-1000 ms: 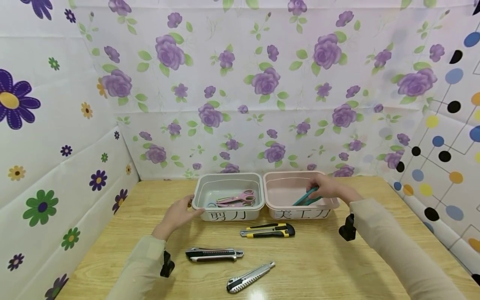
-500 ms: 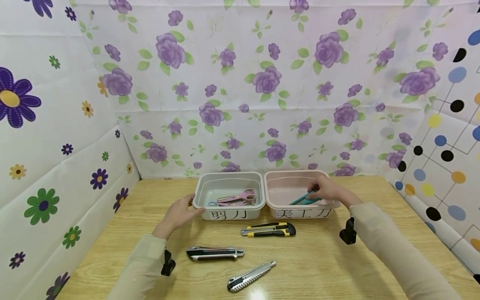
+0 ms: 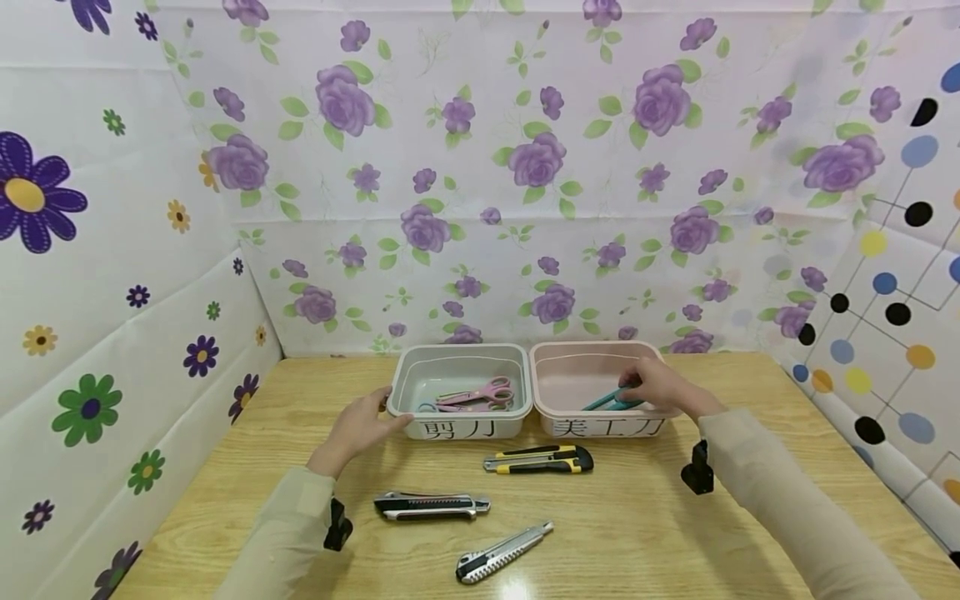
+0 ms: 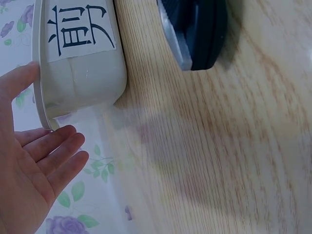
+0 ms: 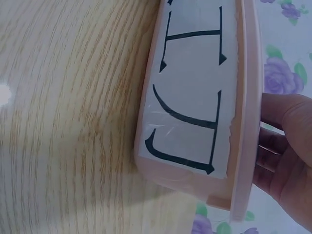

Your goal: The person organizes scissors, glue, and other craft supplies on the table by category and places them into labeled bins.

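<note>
My left hand [image 3: 362, 429] is at the near left corner of the grey basket [image 4: 87, 80], thumb on the rim and fingers fairly straight beside it. Pink-handled scissors [image 3: 487, 392] lie in that basket. My right hand [image 3: 652, 383] reaches over the rim of the pink basket [image 5: 187, 178] and pinches a slim teal utility knife [image 3: 603, 400] low inside it. More teal shows beneath those fingers. The right wrist view shows this hand behind the rim, fingertips hidden.
On the wooden table before the baskets lie a yellow-and-black utility knife [image 3: 538, 460], a black-and-silver one [image 3: 431, 505] and a silver one [image 3: 504, 553]. Black-lettered labels mark both basket fronts. Patterned cloth [image 3: 465, 167] hangs behind and at both sides.
The teal utility knife has gone lower and flatter inside the pink basket, my right hand dipping slightly with it. My left hand stays at the grey basket's corner. The head view shifts slightly.
</note>
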`<action>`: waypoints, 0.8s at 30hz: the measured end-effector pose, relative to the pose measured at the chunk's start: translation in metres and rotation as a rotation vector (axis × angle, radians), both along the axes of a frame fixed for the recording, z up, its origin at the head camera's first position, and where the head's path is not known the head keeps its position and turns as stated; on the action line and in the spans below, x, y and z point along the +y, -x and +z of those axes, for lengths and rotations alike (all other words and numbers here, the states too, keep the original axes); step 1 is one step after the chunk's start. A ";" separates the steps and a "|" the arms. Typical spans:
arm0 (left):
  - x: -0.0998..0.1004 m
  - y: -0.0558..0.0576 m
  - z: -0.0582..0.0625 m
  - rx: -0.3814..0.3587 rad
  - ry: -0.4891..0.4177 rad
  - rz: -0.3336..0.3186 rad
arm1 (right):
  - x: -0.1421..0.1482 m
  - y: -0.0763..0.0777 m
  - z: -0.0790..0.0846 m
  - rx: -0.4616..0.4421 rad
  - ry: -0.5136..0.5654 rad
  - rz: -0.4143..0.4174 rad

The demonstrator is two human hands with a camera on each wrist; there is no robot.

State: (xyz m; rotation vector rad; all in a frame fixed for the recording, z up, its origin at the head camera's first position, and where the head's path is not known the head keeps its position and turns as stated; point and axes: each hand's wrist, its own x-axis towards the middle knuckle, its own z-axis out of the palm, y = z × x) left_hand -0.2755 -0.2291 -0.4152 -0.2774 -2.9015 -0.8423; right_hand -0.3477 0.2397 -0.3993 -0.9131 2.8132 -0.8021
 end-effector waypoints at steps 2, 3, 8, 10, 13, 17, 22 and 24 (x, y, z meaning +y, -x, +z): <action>0.000 0.000 0.000 -0.001 0.002 -0.001 | 0.000 0.001 -0.002 -0.010 -0.008 -0.008; 0.000 0.000 0.001 -0.001 0.003 -0.003 | 0.001 0.001 -0.002 -0.010 -0.013 -0.005; 0.000 -0.001 0.001 -0.001 0.006 -0.001 | 0.002 0.004 -0.002 0.044 -0.039 0.013; 0.000 -0.001 0.002 0.000 0.007 0.000 | 0.002 0.003 -0.001 0.067 -0.042 0.020; 0.000 -0.001 0.001 -0.003 0.012 0.001 | 0.002 0.001 0.003 0.080 -0.041 0.035; -0.001 0.000 0.000 -0.005 0.022 -0.004 | -0.001 -0.003 0.012 0.116 -0.034 0.051; -0.001 -0.001 0.001 0.001 0.020 -0.007 | -0.007 -0.007 0.022 0.132 -0.026 0.035; 0.000 -0.001 0.002 -0.006 0.018 -0.005 | -0.009 -0.010 0.026 0.122 -0.023 0.038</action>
